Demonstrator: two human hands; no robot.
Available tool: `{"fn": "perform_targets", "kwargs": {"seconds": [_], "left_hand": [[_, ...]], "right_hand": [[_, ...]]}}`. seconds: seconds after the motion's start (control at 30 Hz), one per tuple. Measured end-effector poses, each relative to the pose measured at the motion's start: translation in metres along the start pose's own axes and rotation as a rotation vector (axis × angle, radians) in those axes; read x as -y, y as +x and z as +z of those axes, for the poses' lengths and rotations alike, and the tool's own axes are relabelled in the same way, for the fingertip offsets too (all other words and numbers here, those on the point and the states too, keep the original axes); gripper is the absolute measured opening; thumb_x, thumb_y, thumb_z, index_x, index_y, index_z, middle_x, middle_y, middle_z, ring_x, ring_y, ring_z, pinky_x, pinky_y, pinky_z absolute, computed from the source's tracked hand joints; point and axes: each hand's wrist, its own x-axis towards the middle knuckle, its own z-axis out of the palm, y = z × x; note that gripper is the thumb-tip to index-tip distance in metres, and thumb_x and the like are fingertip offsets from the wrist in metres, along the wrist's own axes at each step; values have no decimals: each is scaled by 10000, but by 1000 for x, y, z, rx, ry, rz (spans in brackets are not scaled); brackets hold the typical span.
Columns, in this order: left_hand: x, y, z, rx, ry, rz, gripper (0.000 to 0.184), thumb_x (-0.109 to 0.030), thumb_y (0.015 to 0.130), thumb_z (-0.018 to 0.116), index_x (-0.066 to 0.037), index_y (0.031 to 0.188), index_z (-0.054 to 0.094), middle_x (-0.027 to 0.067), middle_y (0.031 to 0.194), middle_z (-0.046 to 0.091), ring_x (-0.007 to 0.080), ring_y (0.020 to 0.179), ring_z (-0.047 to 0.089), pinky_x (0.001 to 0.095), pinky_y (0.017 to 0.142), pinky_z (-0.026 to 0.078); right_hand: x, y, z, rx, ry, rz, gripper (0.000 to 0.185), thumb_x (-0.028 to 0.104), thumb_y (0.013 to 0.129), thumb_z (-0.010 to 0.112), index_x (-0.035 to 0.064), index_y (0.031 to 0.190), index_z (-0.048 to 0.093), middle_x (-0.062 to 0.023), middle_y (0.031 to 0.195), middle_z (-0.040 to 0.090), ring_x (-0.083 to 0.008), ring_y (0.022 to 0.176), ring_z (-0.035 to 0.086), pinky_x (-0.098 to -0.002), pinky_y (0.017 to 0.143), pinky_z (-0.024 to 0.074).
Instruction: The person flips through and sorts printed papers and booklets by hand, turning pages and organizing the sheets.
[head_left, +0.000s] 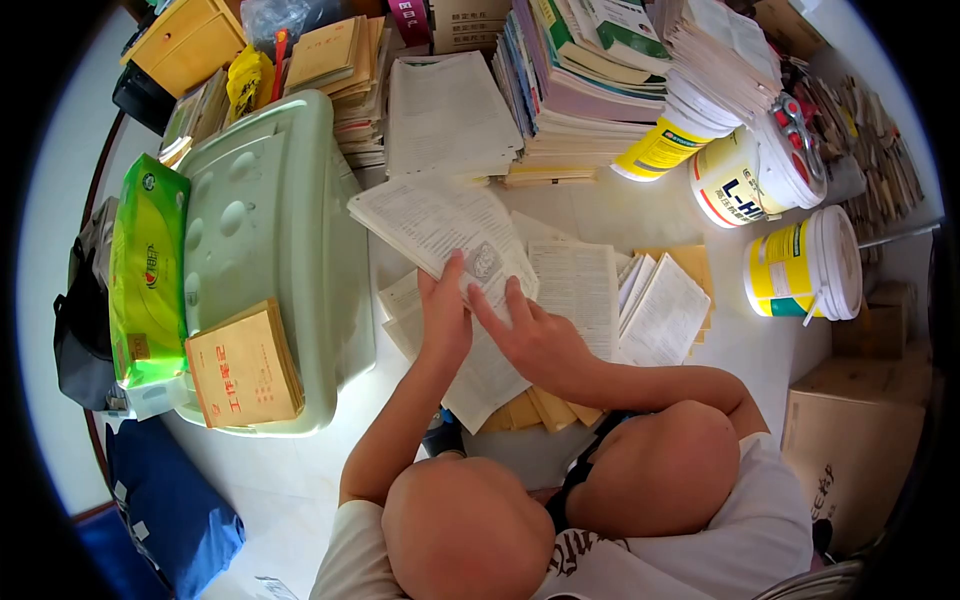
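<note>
A pale floor [300,480] spreads beneath everything, and the person sits over it with both knees drawn up. The biggest thing on it is a light green storage bin [265,210], lid on, to the person's left. A cardboard box [845,440] stands to the right. At the far side rises a tall stack of books [600,75], with a pile of white paper [450,110] just beside it. Three white buckets stand to the right of the stack, one marked "L-H" [715,190]. A green tissue pack [150,270] sits along the lid's outer edge, and a bundle of brown envelopes [245,365] lies on the lid's near corner.

Loose printed sheets [575,290] overlap on the floor in front of the knees. Above them, tilted, is a sheaf of printed pages [425,215]. The left hand [445,305] holds its near edge, thumb on top. The right hand [530,335] lays spread fingers on the same edge, close to that thumb; whether it grips, one cannot tell.
</note>
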Motion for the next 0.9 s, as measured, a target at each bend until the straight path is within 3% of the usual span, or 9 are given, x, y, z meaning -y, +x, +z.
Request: {"fn": "perform_targets", "kwargs": {"seconds": [0.03,0.1,0.23,0.33,0.4,0.5,0.7,0.77,0.9], "left_hand": [[2,3,-6,-5,-3,4,531,-167,1076,602,-28,1552,412,122,1466,579,252,1296,605,408,1063,547],[4,14,-27,76,8,97,525,-146,1077,599,-18,1553,418,132,1483,577,265,1324,594,419,1079,539],[-19,8,-51,140,69,179,515,-120,1077,594,-15,1553,426,146,1511,566,281,1341,593,431,1097,532],[-34,-2,-65,307,7,34,560,-65,1063,590,-44,1585,388,146,1510,569,287,1359,584,429,1150,487],[-28,-2,-64,260,45,-3,578,-67,1062,592,-55,1596,370,145,1509,567,286,1363,581,431,1153,482],[-1,4,-74,167,142,-49,611,-62,1055,594,-78,1609,337,149,1504,562,293,1363,583,435,1139,497],[21,-14,-98,255,268,27,620,-70,1064,583,-86,1619,307,148,1500,564,272,1355,586,406,1108,520],[35,-17,-111,285,312,79,620,-80,1071,582,-81,1622,298,146,1503,563,257,1349,589,393,1095,527],[64,-36,-124,117,576,-226,690,-73,1085,588,-69,1665,215,135,1555,513,226,1349,557,349,1134,460]], "right_hand": [[0,-2,-1,0,1,-7,697,157,954,663,86,1609,437,-359,1405,575,-338,947,756,-369,705,626],[-3,-6,-8,-30,108,-100,807,199,917,744,133,1644,398,-315,1515,506,-370,1230,675,-401,938,599],[-44,-6,-20,-52,336,2,865,290,901,786,108,1642,379,-299,1583,441,-395,1314,609,-417,1042,550],[-86,-3,-9,-300,261,352,733,318,982,755,89,1596,427,-224,1536,539,-328,1272,647,-404,1056,535],[-106,-7,13,143,1466,787,628,286,1041,704,64,1568,442,-156,1458,610,-254,1325,603,-393,1096,500],[-94,-34,48,333,1900,833,551,238,1074,670,35,1540,458,-100,1363,657,-196,1301,588,-371,1100,484],[-60,-68,81,-19,1469,605,546,165,1069,668,-4,1541,450,-96,1419,621,-185,1263,575,-335,1081,476],[-56,-78,103,-32,1579,705,541,164,1076,654,-8,1544,445,-110,1420,619,-189,1260,574,-338,1080,476],[-51,-92,125,-110,1569,879,520,160,1101,608,-12,1558,428,-163,1391,627,-191,1284,560,-335,1107,451]]}}
